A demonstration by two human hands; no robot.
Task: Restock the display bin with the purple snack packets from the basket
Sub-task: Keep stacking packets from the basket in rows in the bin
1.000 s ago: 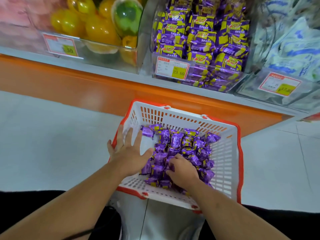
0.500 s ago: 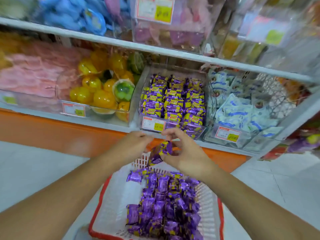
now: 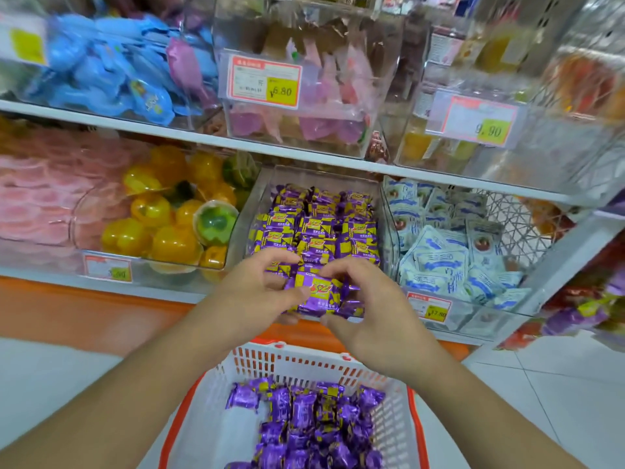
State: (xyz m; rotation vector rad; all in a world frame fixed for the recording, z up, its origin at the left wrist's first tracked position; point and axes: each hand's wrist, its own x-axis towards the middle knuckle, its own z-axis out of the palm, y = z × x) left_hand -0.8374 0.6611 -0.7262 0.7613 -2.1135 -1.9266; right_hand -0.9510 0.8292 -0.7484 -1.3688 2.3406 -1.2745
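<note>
Where hands (image 3: pixel 314 296) meet, blue-white sachets (image 3: pixel 449 262) rightward.

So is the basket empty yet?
No. The basket still holds a pile of purple packets; both hands hold one packet before the bin.

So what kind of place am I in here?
Most likely a snack shop aisle: clear display bins of wrapped sweets on white shelves, price tags clipped to them, and a shopping basket.

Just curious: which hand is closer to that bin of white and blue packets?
Right. The right hand is just beside the white-and-blue packet bin; the left hand is farther away, across the purple packet both hold.
</note>
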